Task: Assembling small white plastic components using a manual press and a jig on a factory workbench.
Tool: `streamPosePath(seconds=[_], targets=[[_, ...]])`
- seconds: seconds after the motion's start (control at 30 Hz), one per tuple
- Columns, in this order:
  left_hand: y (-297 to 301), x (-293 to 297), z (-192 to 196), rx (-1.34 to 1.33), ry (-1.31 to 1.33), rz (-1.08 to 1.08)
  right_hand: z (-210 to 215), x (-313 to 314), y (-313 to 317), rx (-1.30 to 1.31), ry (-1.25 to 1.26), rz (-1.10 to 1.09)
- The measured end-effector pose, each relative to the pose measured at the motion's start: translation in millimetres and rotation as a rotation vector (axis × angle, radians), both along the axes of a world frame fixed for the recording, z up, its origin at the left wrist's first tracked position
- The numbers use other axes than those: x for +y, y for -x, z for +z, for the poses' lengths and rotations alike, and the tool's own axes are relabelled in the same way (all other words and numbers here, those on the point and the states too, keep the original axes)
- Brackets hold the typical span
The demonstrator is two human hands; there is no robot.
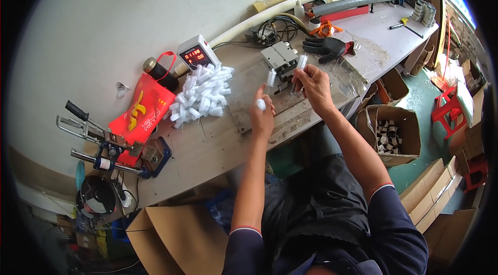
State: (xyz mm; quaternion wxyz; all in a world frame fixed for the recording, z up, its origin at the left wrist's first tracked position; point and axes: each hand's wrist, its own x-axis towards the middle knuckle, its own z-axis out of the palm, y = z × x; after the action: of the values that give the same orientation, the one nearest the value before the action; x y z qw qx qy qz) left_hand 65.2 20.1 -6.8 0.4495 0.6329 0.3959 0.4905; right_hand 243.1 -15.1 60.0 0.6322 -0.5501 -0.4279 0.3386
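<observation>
Your forearms come up from the lower edge over your dark lap. Your left hand (pixel 262 117) is closed around a small white brush (pixel 261 104), its end showing at the fingertips, with another bristled piece (pixel 271 77) just above, so it sits close to the small metal machine (pixel 281 62) on the bench (pixel 207 145). Your right hand (pixel 313 84) pinches a second white brush (pixel 301 62) upright, right beside the machine's jaws. A heap of white brushes (pixel 202 93) lies to your left, within easy reach, near a red bag (pixel 137 111) and a counter box (pixel 197 54).
</observation>
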Motion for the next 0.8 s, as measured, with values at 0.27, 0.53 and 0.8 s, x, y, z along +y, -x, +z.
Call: streamPosePath(seconds=[0.27, 0.53, 0.8], targets=[[-4, 10, -9, -0.13, 0.098, 0.198, -56, -17, -35, -0.531, 0.27, 0.059], [-7, 8, -8, -0.156, 0.061, 0.178, -54, 0, -19, -0.657, 0.316, -0.109], [-5, 5, -4, -0.119, 0.077, 0.168, -52, 9, -9, -0.683, 0.352, -0.174]])
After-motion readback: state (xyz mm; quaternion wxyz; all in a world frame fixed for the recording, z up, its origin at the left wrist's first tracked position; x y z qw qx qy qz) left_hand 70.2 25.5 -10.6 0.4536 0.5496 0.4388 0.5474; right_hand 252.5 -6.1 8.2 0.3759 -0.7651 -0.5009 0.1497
